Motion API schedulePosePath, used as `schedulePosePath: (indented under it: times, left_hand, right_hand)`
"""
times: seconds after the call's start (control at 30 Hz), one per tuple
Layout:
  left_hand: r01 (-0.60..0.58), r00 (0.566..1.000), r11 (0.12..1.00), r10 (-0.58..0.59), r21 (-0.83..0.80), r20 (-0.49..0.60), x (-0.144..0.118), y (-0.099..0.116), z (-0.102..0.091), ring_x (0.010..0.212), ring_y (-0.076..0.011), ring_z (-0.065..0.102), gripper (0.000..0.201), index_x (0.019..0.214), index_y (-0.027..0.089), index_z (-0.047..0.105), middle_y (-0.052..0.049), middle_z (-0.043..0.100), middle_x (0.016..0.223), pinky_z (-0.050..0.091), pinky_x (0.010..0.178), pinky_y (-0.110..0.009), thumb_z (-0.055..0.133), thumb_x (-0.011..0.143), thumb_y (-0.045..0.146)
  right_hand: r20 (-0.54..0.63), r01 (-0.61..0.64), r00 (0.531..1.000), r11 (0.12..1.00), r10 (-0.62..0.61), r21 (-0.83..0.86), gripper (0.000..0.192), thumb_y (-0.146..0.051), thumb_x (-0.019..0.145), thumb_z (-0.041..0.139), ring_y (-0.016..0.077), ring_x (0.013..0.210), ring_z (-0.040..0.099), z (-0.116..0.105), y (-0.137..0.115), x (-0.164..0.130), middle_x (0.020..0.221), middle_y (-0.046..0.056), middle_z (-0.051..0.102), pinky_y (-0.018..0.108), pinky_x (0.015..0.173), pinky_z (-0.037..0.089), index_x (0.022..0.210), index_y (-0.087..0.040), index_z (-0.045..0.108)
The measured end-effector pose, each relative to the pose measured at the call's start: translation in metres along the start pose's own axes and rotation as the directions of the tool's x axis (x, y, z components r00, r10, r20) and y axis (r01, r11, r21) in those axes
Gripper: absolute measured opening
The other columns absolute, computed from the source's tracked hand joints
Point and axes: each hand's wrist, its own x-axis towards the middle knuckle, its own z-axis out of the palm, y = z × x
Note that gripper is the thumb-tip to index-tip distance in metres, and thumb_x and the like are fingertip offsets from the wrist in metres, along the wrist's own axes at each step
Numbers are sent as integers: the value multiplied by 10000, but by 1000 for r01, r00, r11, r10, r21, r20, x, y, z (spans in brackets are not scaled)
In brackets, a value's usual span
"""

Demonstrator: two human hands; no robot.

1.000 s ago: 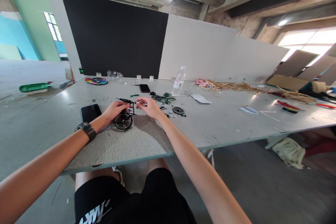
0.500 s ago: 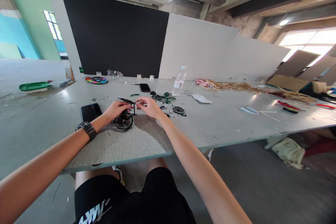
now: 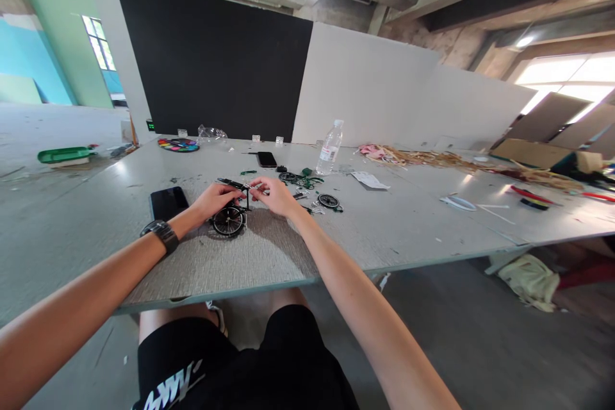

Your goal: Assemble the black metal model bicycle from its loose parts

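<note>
Black model bicycle [image 3: 229, 214] gripped, seemingly, by left hand [image 3: 214, 198] and right hand [image 3: 276, 195].

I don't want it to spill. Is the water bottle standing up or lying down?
Standing up. The water bottle is upright on the table, cap at the top, behind the small bike parts.

White letters show on the black shorts [image 3: 192, 384] at 6 o'clock, cut off by the frame edge and not legible. The water bottle [image 3: 329, 147] at 12 o'clock carries a label too small to read.
</note>
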Motion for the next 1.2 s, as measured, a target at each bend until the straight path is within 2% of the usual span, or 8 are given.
schedulePosePath:
  times: [0.3, 0.5, 0.87, 1.1, 1.2]
  left_hand:
    - [-13, 1000, 995, 13, 102, -2, 1, 1, -1, 650, -177, 588, 466, 921, 135, 802, -71, 728, 776, 381, 578, -270, 628, 767, 539]
    - [-32, 999, 979, 29, 203, 18, 1, 2, 0, 528, -136, 477, 465, 944, 136, 803, -55, 706, 761, 298, 507, -270, 565, 813, 514]
    - [-66, 998, 971, 63, 230, 17, 6, -2, 0, 474, -117, 423, 409, 892, 141, 809, -39, 694, 672, 264, 478, -258, 574, 831, 470]
    - [-97, 995, 933, 92, 345, 32, 4, 0, 0, 453, -133, 371, 397, 818, 163, 798, 5, 506, 488, 233, 503, -284, 519, 893, 435]
    - [-98, 995, 916, 87, 389, 46, 3, 4, 0, 474, -146, 410, 394, 806, 170, 786, -2, 527, 507, 267, 536, -292, 494, 919, 408]
  right_hand:
    - [34, -9, 999, 996, 12, -86, 226, -334, 976, 597, 166, 805, 681, 0, 2, 2, 896, 57, 739, 294, 782, 483, 1133, -179, 649]
    - [80, -31, 996, 993, 40, -116, 226, -335, 995, 564, 175, 813, 685, -2, -1, 0, 909, 59, 751, 290, 749, 466, 1156, -195, 639]
    - [112, -48, 991, 984, 68, -171, 212, -316, 998, 568, 182, 814, 696, -2, 1, 0, 922, 64, 761, 285, 725, 463, 1163, -195, 625]
    - [153, -46, 985, 982, 75, -181, 197, -297, 995, 577, 198, 849, 698, -1, 2, 1, 934, 78, 765, 312, 784, 478, 1157, -190, 612]
    - [154, -37, 986, 983, 66, -182, 198, -289, 993, 577, 207, 868, 698, -1, 2, 1, 918, 74, 765, 326, 815, 475, 1162, -193, 610]
